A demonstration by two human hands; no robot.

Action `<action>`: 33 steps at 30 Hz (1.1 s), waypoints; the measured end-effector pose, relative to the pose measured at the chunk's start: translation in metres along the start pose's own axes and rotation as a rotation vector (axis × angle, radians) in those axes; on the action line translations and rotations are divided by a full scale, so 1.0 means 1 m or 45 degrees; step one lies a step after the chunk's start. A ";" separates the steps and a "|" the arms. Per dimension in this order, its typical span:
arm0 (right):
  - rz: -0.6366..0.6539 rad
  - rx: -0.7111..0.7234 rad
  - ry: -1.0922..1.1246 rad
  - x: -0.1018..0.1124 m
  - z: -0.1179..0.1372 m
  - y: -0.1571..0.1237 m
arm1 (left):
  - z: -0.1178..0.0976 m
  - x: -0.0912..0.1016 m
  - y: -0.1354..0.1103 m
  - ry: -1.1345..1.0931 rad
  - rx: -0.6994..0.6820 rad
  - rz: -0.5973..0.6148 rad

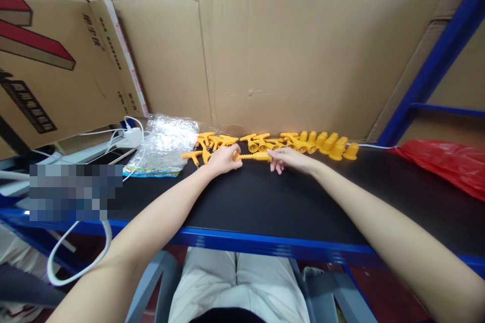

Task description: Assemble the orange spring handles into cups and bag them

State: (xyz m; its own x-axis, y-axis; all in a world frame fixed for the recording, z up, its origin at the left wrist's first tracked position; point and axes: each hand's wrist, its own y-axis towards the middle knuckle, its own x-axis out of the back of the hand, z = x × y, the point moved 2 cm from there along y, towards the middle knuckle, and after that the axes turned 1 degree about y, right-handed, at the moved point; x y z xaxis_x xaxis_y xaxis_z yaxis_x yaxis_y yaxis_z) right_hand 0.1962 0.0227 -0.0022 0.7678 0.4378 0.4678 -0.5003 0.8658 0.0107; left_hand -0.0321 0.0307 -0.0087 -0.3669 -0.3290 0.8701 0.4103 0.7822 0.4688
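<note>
Both hands are at a yellow plastic piece (252, 157) held level over the black tabletop, a narrow ribbed shaft showing between them. My left hand (224, 160) is closed round its left end. At the wider right end, my right hand (288, 158) pinches with thumb and forefinger, the other fingers curled below. Just behind my hands lie several yellow T-handled pieces (261, 140), some with round open ends facing me. Others (192, 156) lie left of my left hand. To the right of my right hand stand several yellow cup-shaped pieces (336, 149).
Clear plastic wrap (168, 139) and a white charger with cables (132, 137) lie on the left. A red plastic bag (443, 164) is at the right. Cardboard (288, 55) walls the back. The blue table edge (265, 239) runs before my lap.
</note>
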 end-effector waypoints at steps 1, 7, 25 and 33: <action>-0.020 -0.017 -0.012 0.000 0.001 0.000 | 0.000 0.000 0.000 -0.001 -0.006 0.000; -0.059 -0.092 -0.092 -0.001 0.003 0.000 | 0.001 -0.001 0.001 0.003 0.020 0.006; -0.086 -0.045 -0.176 -0.001 -0.001 0.003 | -0.002 0.001 0.000 -0.007 0.008 -0.006; -0.073 -0.028 0.024 0.007 -0.004 0.000 | -0.003 0.004 0.000 -0.009 0.047 0.008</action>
State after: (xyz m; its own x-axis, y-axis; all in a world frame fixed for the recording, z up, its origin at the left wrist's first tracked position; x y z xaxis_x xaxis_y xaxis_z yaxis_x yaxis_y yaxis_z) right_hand 0.2033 0.0265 -0.0026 0.8026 0.3915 0.4501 -0.4464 0.8946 0.0179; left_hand -0.0313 0.0275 -0.0047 -0.3702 -0.3205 0.8719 0.3815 0.8034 0.4572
